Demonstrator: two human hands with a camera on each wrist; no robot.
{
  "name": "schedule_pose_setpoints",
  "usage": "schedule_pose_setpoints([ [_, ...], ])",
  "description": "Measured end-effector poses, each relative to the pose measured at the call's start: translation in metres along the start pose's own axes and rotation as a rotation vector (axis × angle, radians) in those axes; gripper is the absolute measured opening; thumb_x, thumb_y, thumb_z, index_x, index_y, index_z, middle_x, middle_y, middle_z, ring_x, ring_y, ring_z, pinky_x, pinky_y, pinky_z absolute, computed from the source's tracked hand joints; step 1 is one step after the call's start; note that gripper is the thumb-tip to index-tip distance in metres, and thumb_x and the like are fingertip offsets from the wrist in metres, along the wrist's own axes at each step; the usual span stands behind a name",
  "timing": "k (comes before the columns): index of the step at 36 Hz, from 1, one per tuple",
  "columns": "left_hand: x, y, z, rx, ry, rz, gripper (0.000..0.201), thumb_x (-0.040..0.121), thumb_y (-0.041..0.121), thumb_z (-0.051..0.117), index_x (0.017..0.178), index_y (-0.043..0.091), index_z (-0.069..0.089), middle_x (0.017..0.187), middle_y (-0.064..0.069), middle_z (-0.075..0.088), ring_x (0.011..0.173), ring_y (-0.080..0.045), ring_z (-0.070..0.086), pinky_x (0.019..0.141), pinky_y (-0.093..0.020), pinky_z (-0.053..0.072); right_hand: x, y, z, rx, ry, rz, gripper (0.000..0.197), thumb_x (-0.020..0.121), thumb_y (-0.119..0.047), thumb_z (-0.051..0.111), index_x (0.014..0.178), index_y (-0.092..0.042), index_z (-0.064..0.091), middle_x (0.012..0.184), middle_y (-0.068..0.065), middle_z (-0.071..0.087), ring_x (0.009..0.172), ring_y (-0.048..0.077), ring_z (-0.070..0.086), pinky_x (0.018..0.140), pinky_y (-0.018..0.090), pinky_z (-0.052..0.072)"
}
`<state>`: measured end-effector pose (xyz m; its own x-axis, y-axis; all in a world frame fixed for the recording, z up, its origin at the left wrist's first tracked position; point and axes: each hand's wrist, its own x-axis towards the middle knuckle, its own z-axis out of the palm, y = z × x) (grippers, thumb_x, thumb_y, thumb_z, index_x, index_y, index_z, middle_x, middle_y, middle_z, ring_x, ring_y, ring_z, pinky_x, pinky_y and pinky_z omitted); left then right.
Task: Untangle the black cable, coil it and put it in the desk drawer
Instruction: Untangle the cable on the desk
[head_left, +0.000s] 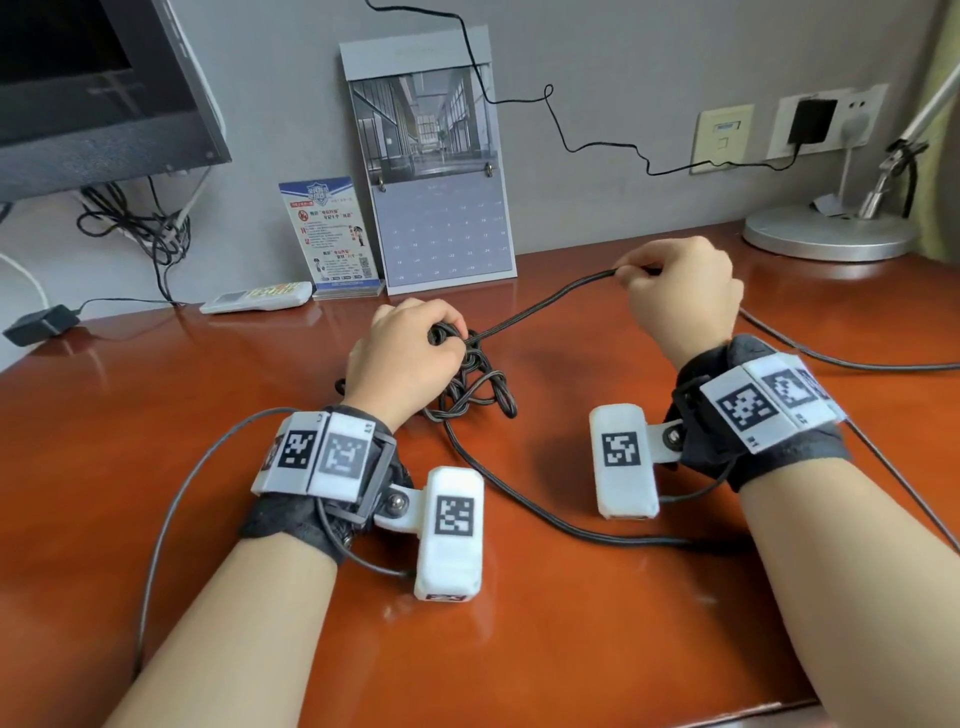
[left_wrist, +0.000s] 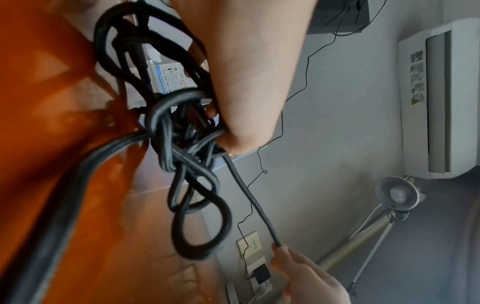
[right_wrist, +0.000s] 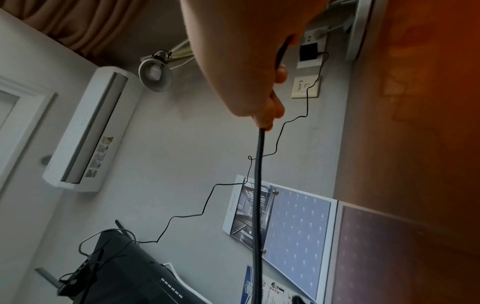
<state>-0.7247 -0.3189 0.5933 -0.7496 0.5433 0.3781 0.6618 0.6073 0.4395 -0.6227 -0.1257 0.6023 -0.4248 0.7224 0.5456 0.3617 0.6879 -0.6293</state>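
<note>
Your left grip (head_left: 410, 353) curls around the knotted bundle of the black cable (head_left: 470, 382) on the tabletop (head_left: 571, 623). Your right grip (head_left: 680, 296) pinches one strand, stretched taut between both grips.

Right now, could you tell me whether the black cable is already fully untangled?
No, the black cable is knotted in a clump under the left hand.

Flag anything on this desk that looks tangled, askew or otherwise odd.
The black cable is bunched in a knot under the left hand, while the right hand pulls one strand taut. Nothing looks spilled or damaged.
</note>
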Motion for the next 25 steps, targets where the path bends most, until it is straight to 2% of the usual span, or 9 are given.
schedule_pose_setpoints([
  [4, -0.001, 0.006, 0.002, -0.014, -0.008, 0.013, 0.019, 0.088, 0.020, 0.047, 0.088, 0.035, 0.059, 0.109, 0.018, 0.052, 0.113, -0.011, 0.038, 0.078, -0.030, 0.025, -0.002, -0.002, 0.001, 0.030, 0.037, 0.074, 0.022, 0.086, -0.016, 0.052, 0.090, -0.024, 0.072, 0.096, 0.002, 0.069, 0.101, 0.029, 0.056, 0.093, 0.040, 0.035],
  [7, -0.002, 0.009, 0.004, -0.021, -0.018, 0.035, 0.019, 0.087, 0.020, 0.047, 0.089, 0.035, 0.059, 0.110, 0.019, 0.052, 0.111, -0.010, 0.037, 0.079, -0.030, 0.024, -0.002, -0.001, 0.001, 0.102, 0.044, 0.132, 0.018, 0.084, -0.016, 0.053, 0.078, -0.027, 0.066, 0.087, -0.001, 0.066, 0.095, 0.028, 0.059, 0.095, 0.043, 0.041],
  [10, -0.003, 0.008, 0.005, -0.019, -0.057, 0.065, 0.018, 0.087, 0.018, 0.048, 0.086, 0.034, 0.056, 0.109, 0.020, 0.051, 0.112, -0.010, 0.036, 0.082, -0.032, 0.024, -0.003, 0.001, 0.001, 0.042, -0.027, 0.126, 0.018, 0.084, -0.017, 0.053, 0.082, -0.026, 0.068, 0.089, 0.001, 0.067, 0.097, 0.030, 0.059, 0.096, 0.044, 0.041],
  [12, -0.003, 0.006, 0.005, -0.033, -0.075, 0.068, 0.019, 0.086, 0.017, 0.048, 0.085, 0.034, 0.055, 0.108, 0.020, 0.049, 0.112, -0.009, 0.036, 0.083, -0.031, 0.024, -0.003, 0.001, 0.003, -0.030, -0.155, 0.038, 0.021, 0.083, -0.016, 0.052, 0.089, -0.025, 0.070, 0.096, 0.004, 0.069, 0.101, 0.032, 0.058, 0.096, 0.044, 0.042],
  [14, -0.002, 0.006, 0.003, -0.060, -0.077, 0.053, 0.019, 0.086, 0.017, 0.050, 0.087, 0.035, 0.055, 0.109, 0.019, 0.049, 0.113, -0.009, 0.036, 0.084, -0.031, 0.024, -0.006, -0.001, 0.006, -0.059, -0.355, -0.119, 0.019, 0.082, -0.015, 0.053, 0.085, -0.025, 0.069, 0.089, 0.004, 0.068, 0.096, 0.030, 0.059, 0.091, 0.041, 0.046],
  [17, -0.001, 0.009, 0.002, -0.060, -0.100, 0.040, 0.016, 0.085, 0.020, 0.052, 0.091, 0.035, 0.054, 0.111, 0.018, 0.048, 0.118, -0.010, 0.035, 0.086, -0.031, 0.025, -0.019, -0.018, 0.010, 0.004, -0.684, -0.322, 0.011, 0.085, -0.017, 0.059, 0.078, -0.021, 0.067, 0.073, -0.003, 0.064, 0.076, 0.018, 0.057, 0.068, 0.017, 0.046],
  [19, -0.002, 0.010, 0.002, -0.068, -0.106, 0.034, 0.015, 0.085, 0.021, 0.052, 0.089, 0.036, 0.053, 0.110, 0.018, 0.049, 0.117, -0.011, 0.036, 0.086, -0.031, 0.026, -0.027, -0.031, 0.014, 0.053, -0.767, -0.402, 0.009, 0.087, -0.026, 0.063, 0.082, -0.022, 0.070, 0.076, -0.006, 0.064, 0.074, 0.010, 0.055, 0.064, 0.011, 0.040],
  [22, -0.003, 0.009, 0.000, -0.110, -0.101, 0.034, 0.016, 0.083, 0.021, 0.051, 0.081, 0.037, 0.052, 0.108, 0.019, 0.051, 0.114, -0.009, 0.036, 0.086, -0.031, 0.027, -0.029, -0.036, 0.021, 0.056, -0.669, -0.428, 0.014, 0.088, -0.034, 0.063, 0.086, -0.023, 0.072, 0.073, -0.009, 0.059, 0.077, 0.013, 0.054, 0.071, 0.026, 0.044],
  [25, -0.003, 0.012, 0.000, -0.174, -0.103, 0.008, 0.013, 0.078, 0.027, 0.048, 0.075, 0.039, 0.052, 0.101, 0.020, 0.055, 0.109, -0.012, 0.041, 0.093, -0.036, 0.036, -0.028, -0.038, 0.021, 0.003, -0.486, -0.427, 0.016, 0.088, -0.035, 0.061, 0.088, -0.025, 0.073, 0.071, -0.009, 0.056, 0.077, 0.013, 0.051, 0.067, 0.025, 0.035],
])
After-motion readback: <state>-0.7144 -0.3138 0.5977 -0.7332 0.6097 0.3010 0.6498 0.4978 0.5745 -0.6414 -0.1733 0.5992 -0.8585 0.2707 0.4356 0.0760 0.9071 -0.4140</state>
